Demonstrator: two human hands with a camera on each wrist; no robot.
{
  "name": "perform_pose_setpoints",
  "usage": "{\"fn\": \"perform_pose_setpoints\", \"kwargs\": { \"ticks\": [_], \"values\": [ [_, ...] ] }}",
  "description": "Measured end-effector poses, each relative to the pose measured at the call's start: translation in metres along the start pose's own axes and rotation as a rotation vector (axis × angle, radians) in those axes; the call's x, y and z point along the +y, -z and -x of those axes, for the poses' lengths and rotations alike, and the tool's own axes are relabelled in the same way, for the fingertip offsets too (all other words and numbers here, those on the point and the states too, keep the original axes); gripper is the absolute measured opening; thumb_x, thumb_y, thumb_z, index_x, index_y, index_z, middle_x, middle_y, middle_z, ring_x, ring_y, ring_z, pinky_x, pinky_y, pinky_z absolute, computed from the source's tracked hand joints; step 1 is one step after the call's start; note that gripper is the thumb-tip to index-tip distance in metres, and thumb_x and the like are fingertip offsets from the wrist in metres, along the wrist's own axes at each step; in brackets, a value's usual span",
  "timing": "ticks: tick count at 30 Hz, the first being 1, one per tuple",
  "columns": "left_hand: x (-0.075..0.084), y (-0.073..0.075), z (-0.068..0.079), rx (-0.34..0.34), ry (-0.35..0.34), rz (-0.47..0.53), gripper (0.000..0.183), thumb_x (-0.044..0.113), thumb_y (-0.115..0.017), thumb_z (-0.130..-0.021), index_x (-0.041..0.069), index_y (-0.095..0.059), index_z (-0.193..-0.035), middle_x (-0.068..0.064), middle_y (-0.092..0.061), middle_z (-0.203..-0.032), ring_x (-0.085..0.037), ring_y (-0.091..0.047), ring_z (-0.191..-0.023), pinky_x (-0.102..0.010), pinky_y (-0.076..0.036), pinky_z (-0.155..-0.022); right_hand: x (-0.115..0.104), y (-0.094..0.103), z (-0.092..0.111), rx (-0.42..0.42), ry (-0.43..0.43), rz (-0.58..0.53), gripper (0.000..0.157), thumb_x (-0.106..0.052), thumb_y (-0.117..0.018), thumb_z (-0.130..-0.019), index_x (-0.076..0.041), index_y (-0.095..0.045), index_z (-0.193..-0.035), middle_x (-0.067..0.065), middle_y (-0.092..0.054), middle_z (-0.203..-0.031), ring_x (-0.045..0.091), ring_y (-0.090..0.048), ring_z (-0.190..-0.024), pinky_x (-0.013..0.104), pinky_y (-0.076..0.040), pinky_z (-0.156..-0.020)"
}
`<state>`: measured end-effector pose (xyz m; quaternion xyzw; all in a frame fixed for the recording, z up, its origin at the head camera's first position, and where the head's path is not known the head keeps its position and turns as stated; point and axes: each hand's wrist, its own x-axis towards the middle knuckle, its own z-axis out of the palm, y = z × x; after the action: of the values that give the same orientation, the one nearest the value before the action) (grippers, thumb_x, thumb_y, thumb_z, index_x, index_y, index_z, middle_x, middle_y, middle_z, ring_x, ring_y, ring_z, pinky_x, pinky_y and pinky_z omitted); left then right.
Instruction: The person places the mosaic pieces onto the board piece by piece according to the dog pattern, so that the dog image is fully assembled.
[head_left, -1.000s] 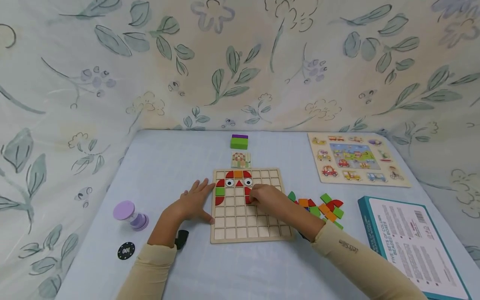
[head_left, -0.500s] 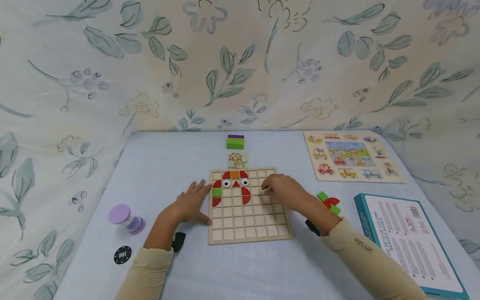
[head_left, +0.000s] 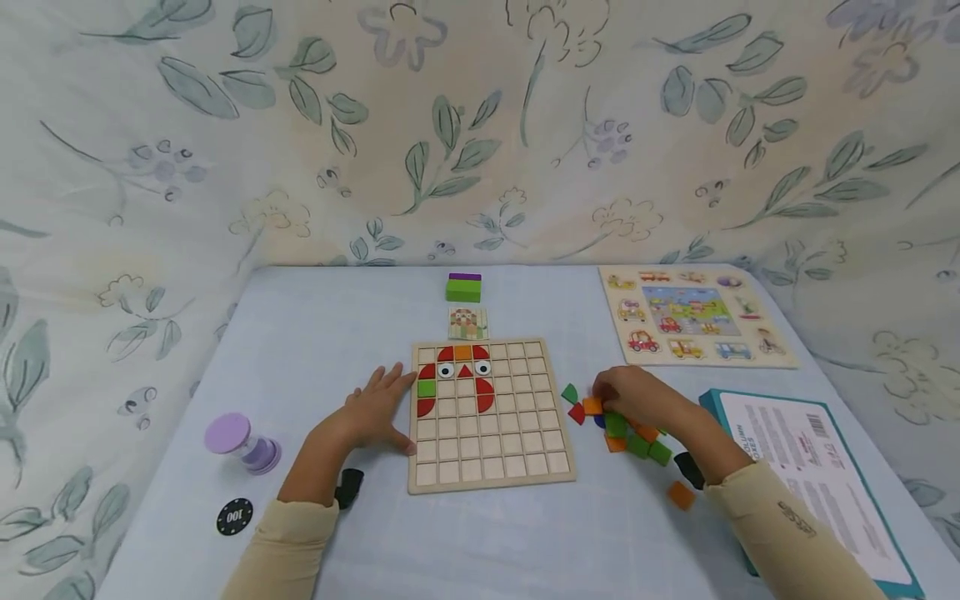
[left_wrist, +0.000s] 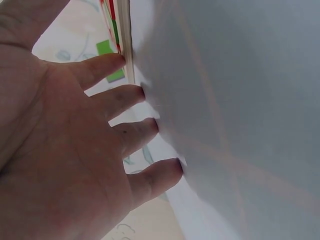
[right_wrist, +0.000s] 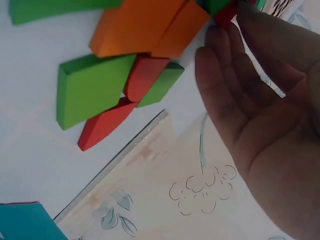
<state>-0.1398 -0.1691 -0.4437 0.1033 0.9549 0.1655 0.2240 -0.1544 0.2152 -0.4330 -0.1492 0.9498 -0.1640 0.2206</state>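
My left hand [head_left: 373, 410] lies spread at the left edge of a wooden grid board [head_left: 480, 483]; in the left wrist view its fingers are straight and rest on the table by the board. On the board, red curved tiles [head_left: 485, 396], a green square tile [head_left: 427, 388], an orange square tile [head_left: 463, 352] and two eye tiles [head_left: 482, 367] fill some upper cells. My right hand [head_left: 639, 395] reaches into a pile of loose tiles [head_left: 637, 445] right of the board. Its fingertips meet a red tile [right_wrist: 226, 16] in the right wrist view; I cannot tell whether they pinch it.
Behind the board stand a pattern card [head_left: 468, 323] and a green and purple block [head_left: 463, 288]. A picture puzzle [head_left: 697, 350] lies at the back right, a teal and white box [head_left: 817, 467] at the right. A purple-capped timer [head_left: 243, 442] and a black chip [head_left: 235, 517] are at the left.
My right hand has left the red tiles on the board and moved right to the loose pile. My left hand keeps its place at the board's edge. The head view has shifted slightly.
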Motion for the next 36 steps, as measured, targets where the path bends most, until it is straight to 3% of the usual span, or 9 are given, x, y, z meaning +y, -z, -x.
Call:
{"fn": "perform_pose_setpoints", "kwargs": {
  "ticks": [6, 13, 16, 20, 25, 30, 36],
  "values": [
    [0.003, -0.006, -0.001, -0.007, 0.005, -0.006, 0.108, 0.038, -0.084, -0.056, 0.015, -0.025, -0.143, -0.011, -0.011, -0.151, -0.035, -0.003, -0.138, -0.063, -0.016, -0.102, 0.007, -0.003, 0.004, -0.049, -0.021, -0.027, 0.017, -0.011, -0.067, -0.081, -0.01, -0.063, -0.097, -0.003, -0.059, -0.083, 0.013, -0.051, -0.075, 0.03, -0.05, -0.072],
    [0.005, -0.009, -0.003, -0.002, 0.017, -0.028, 0.109, 0.039, -0.084, -0.055, 0.019, -0.025, -0.144, -0.008, -0.011, -0.152, -0.032, -0.002, -0.139, -0.061, -0.016, -0.104, 0.009, 0.01, 0.005, -0.104, -0.073, -0.045, 0.005, -0.01, -0.064, -0.083, -0.011, -0.062, -0.088, 0.0, -0.059, -0.078, 0.015, -0.052, -0.066, 0.027, -0.049, -0.061],
    [0.006, -0.008, -0.003, 0.0, 0.022, -0.022, 0.109, 0.039, -0.084, -0.055, 0.019, -0.024, -0.144, -0.008, -0.01, -0.152, -0.032, -0.001, -0.139, -0.061, -0.015, -0.104, -0.011, 0.02, -0.005, -0.021, -0.005, -0.068, 0.011, -0.008, -0.06, -0.085, -0.009, -0.059, -0.096, 0.002, -0.061, -0.082, 0.017, -0.056, -0.068, 0.028, -0.048, -0.059],
    [0.006, -0.007, -0.003, 0.002, 0.025, -0.023, 0.109, 0.039, -0.084, -0.055, 0.018, -0.024, -0.144, -0.008, -0.011, -0.152, -0.032, -0.001, -0.139, -0.061, -0.015, -0.104, -0.063, 0.016, -0.033, 0.119, 0.176, -0.107, 0.014, -0.007, -0.057, -0.088, -0.009, -0.059, -0.101, 0.0, -0.064, -0.087, 0.016, -0.059, -0.076, 0.027, -0.049, -0.064],
    [0.004, -0.007, -0.003, 0.014, 0.018, -0.012, 0.109, 0.04, -0.084, -0.055, 0.018, -0.024, -0.144, -0.008, -0.011, -0.152, -0.032, -0.002, -0.139, -0.061, -0.016, -0.104, -0.121, -0.008, -0.07, 0.142, 0.325, -0.118, 0.007, -0.009, -0.06, -0.086, -0.012, -0.062, -0.091, -0.003, -0.063, -0.087, 0.009, -0.056, -0.078, 0.022, -0.049, -0.066],
    [0.003, -0.007, -0.004, 0.022, 0.006, 0.0, 0.109, 0.04, -0.084, -0.055, 0.019, -0.025, -0.144, -0.008, -0.012, -0.152, -0.032, -0.003, -0.139, -0.062, -0.016, -0.103, -0.15, -0.027, -0.09, 0.124, 0.353, -0.04, 0.005, -0.012, -0.061, -0.086, -0.015, -0.063, -0.09, -0.006, -0.062, -0.085, 0.007, -0.055, -0.074, 0.02, -0.047, -0.065],
    [0.003, -0.004, -0.003, 0.024, 0.024, -0.012, 0.11, 0.041, -0.084, -0.054, 0.019, -0.025, -0.144, -0.007, -0.012, -0.152, -0.032, -0.004, -0.139, -0.061, -0.017, -0.104, -0.163, -0.035, -0.099, 0.161, 0.354, 0.085, 0.006, -0.017, -0.061, -0.086, -0.017, -0.066, -0.09, -0.008, -0.064, -0.085, 0.007, -0.056, -0.072, 0.021, -0.048, -0.063]
  ]
}}
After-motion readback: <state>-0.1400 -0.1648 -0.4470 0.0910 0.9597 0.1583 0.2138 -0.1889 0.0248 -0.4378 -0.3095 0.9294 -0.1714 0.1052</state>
